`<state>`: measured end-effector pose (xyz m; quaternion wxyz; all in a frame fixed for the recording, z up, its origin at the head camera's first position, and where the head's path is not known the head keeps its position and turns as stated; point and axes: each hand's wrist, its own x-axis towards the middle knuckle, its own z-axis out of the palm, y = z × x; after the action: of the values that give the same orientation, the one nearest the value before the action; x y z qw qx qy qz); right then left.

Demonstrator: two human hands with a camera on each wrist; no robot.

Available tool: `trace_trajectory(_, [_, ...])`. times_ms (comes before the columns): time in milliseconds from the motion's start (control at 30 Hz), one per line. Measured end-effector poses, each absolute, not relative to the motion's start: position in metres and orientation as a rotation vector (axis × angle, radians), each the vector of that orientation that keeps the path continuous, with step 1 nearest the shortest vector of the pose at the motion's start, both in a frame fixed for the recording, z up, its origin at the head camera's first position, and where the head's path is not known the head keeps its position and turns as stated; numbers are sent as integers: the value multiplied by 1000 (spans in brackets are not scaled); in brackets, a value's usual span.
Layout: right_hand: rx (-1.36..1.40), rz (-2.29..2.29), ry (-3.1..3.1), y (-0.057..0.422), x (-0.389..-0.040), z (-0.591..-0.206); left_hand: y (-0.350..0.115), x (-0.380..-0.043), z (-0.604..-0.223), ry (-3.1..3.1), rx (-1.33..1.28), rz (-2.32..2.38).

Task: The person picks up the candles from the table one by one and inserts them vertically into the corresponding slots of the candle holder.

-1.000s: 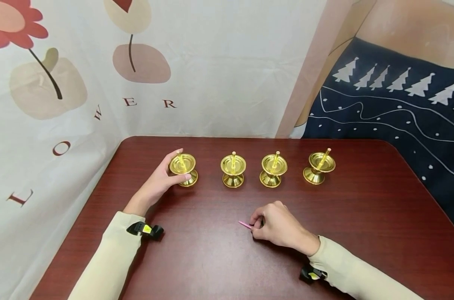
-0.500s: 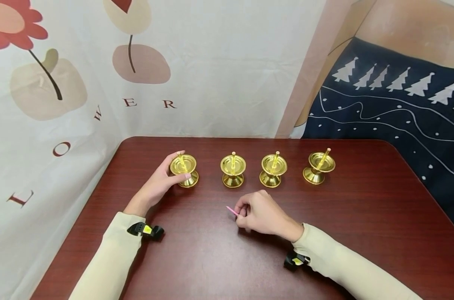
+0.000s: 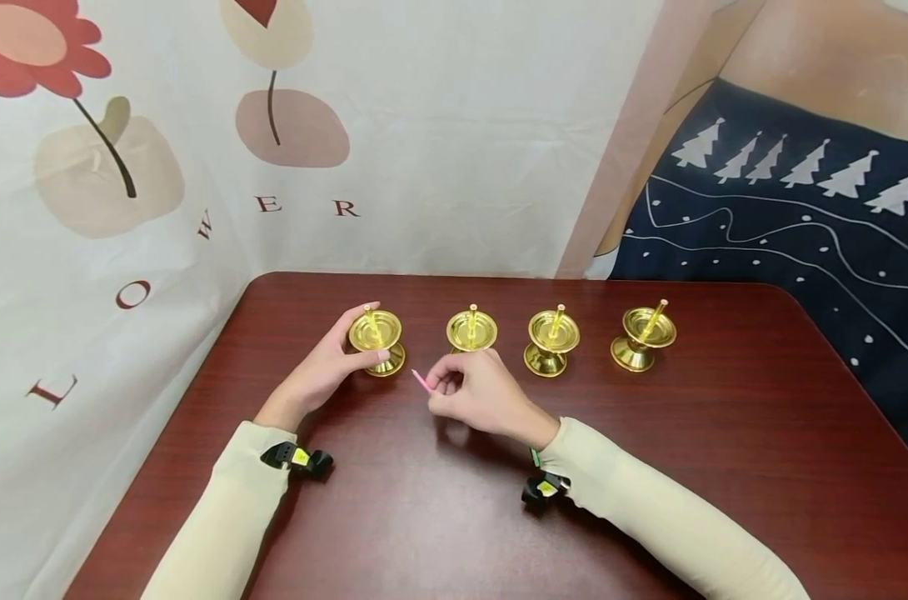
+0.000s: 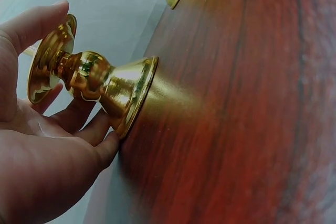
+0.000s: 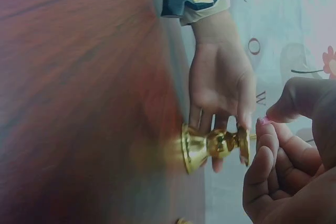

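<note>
At the left end of a row of brass candle holders, my left hand [image 3: 315, 375] holds one brass candle holder [image 3: 379, 327] with its thumb and fingers round it. In the left wrist view this holder [image 4: 123, 90] stands upright with its base on the table; the thumb reaches its dish rim and the fingers lie along its far side. A thin upright tube rises from the dish. Just right of it, my right hand [image 3: 491, 393] pinches a thin pink candle [image 3: 420, 380] between thumb and fingertips, its tip pointing toward the held holder. In the right wrist view only a bit of the candle [image 5: 264, 121] shows.
Three more holders stand in the row: one [image 3: 472, 325] whose base is partly hidden behind my right hand, a middle one [image 3: 550, 335], and one [image 3: 637, 346] with a leaning tube at the right. The dark red table [image 3: 686, 450] meets printed cloth [image 3: 454, 208] behind.
My right hand has moved left and away from me, carrying the pink candle close to the left holder. My left hand stays on that holder. The head view has shifted slightly.
</note>
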<state>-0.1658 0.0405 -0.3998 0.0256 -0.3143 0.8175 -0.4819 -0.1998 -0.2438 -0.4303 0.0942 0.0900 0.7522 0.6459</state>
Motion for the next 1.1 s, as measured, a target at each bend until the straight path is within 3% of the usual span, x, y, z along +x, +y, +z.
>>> trace_trajectory(733, [-919,-1848,2533,-30,-226,-378,-255,-203,-440,1996,306,2085])
trace_trajectory(1100, [-942,-1960,2514,-48,-238,-374,-254,-202,-437,2003,299,2060])
